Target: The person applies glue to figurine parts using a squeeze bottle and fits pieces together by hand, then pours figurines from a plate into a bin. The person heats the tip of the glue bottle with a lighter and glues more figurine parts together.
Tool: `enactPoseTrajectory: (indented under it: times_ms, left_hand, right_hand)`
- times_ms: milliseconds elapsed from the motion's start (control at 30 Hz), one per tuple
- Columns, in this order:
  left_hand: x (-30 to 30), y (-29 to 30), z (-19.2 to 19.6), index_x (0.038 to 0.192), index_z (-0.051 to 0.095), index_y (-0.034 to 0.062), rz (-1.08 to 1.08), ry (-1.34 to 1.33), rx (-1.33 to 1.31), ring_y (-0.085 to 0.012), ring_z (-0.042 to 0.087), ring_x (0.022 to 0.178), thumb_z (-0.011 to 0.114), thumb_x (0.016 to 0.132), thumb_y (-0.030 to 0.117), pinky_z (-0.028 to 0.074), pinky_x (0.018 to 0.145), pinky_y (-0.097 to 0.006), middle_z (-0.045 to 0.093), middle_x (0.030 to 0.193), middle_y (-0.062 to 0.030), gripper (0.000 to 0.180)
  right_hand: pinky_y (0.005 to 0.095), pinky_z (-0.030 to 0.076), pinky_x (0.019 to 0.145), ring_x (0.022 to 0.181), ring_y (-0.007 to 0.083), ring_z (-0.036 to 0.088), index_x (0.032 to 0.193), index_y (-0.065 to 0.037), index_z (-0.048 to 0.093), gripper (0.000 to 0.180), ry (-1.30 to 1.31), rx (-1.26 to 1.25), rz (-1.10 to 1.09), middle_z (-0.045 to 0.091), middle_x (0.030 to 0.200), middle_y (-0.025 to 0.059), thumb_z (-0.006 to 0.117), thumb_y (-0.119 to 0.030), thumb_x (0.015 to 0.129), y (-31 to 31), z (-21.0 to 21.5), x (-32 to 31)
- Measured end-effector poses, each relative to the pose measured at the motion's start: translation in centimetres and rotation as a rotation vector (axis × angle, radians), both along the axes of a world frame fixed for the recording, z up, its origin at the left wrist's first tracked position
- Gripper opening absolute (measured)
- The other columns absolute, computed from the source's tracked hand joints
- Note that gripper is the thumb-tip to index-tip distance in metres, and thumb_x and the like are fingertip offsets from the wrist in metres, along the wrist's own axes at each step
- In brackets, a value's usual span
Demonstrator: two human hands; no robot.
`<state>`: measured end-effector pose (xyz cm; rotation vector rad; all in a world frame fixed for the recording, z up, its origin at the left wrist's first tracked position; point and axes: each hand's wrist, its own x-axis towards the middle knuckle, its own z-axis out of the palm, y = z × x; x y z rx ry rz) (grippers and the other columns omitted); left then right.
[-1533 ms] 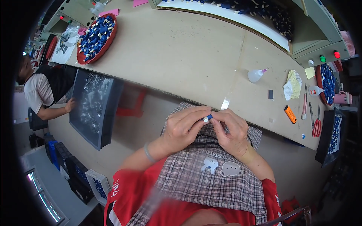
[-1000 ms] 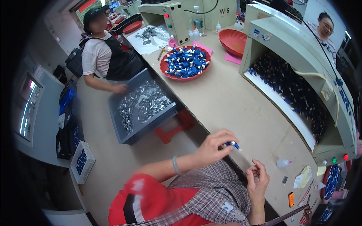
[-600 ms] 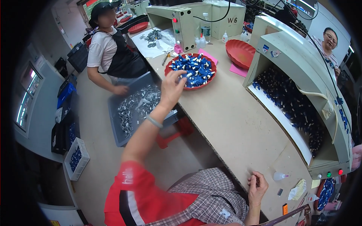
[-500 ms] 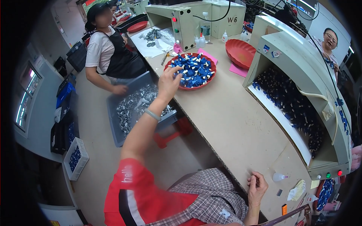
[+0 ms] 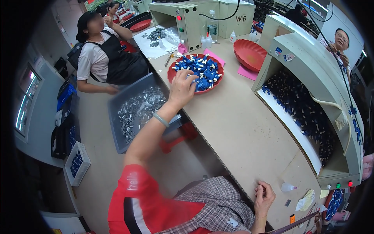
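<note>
My left hand (image 5: 183, 89) reaches forward to the near left side of a red scalloped plate (image 5: 170, 76). The plate is heaped with small blue pieces with white ends (image 5: 204, 70). My left fingers curl down at the heap's edge, and whatever is between them is hidden. Close to the table's front edge, my right hand (image 5: 265, 197) rests with its fingers curled in; I cannot make out anything inside it. A small white squeeze bottle (image 5: 288, 187) lies just right of it.
A grey bin (image 5: 115, 126) of small metallic pieces stands left of the table (image 5: 233, 128). To the right, a curved machine (image 5: 331, 74) holds many blue pieces. An empty red plate (image 5: 249, 56) lies behind. A co-worker in a black apron (image 5: 117, 58) sits at the far left.
My left hand has shifted slightly right and toward me at the plate's rim. The co-worker at the left leans back with one hand raised. My right hand has barely moved.
</note>
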<state>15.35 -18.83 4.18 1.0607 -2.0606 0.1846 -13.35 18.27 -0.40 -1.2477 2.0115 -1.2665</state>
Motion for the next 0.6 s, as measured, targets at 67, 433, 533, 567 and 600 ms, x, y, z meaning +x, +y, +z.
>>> enactPoseTrajectory:
  times_ms: [67,433,533,567,600]
  left_hand:
    - [-0.1,-0.2,-0.5,0.095,0.064,0.0055,0.029,0.032,-0.058,-0.029,0.05,0.104,0.064,0.074,0.006,0.042,0.089,-0.039,0.055,0.103,-0.0094,0.021]
    - [6.9,-6.2,-8.2,0.123,0.047,-0.002,0.429,0.724,0.553,-0.0241,0.061,0.089,0.067,0.079,0.018,0.052,0.073,-0.033,0.057,0.111,-0.0149,0.052]
    - [5.8,-6.0,-5.7,0.115,0.052,-0.0048,0.311,0.784,0.876,-0.0297,0.067,0.081,0.064,0.078,0.013,0.057,0.062,-0.034,0.063,0.104,-0.0195,0.043]
    - [5.8,-5.8,-5.3,0.115,0.052,-0.0048,0.311,0.783,0.874,-0.0297,0.067,0.081,0.064,0.078,0.013,0.057,0.062,-0.034,0.063,0.104,-0.0195,0.043]
    - [5.7,-5.5,-5.0,0.117,0.051,-0.0046,0.251,0.847,0.887,-0.0283,0.067,0.078,0.06,0.079,0.009,0.058,0.059,-0.033,0.063,0.104,-0.0182,0.041]
  right_hand:
    - [0.0185,0.041,0.049,0.056,0.0056,0.051,0.093,0.0,0.063,0.011,-0.004,0.001,0.003,0.059,0.071,0.0039,0.056,-0.006,0.09,0.0,0.1,0.1]
    - [0.0206,0.042,0.048,0.059,0.0101,0.057,0.092,0.001,0.064,0.009,0.009,-0.017,0.017,0.06,0.074,0.0073,0.056,-0.001,0.087,-0.1,0.1,0.2]
    - [0.0192,0.042,0.049,0.057,0.0074,0.054,0.09,0.001,0.063,0.01,0.043,-0.015,0.001,0.061,0.074,0.0052,0.056,-0.005,0.089,-0.1,0.3,0.0]
    - [0.0196,0.042,0.049,0.056,0.0077,0.054,0.09,0.001,0.063,0.01,0.047,-0.026,0.007,0.06,0.073,0.0053,0.056,-0.004,0.089,-0.1,0.4,0.1]
    - [0.02,0.042,0.048,0.055,0.0079,0.054,0.09,0.001,0.063,0.009,0.052,-0.038,0.013,0.06,0.072,0.0055,0.055,-0.004,0.089,-0.2,0.4,0.1]
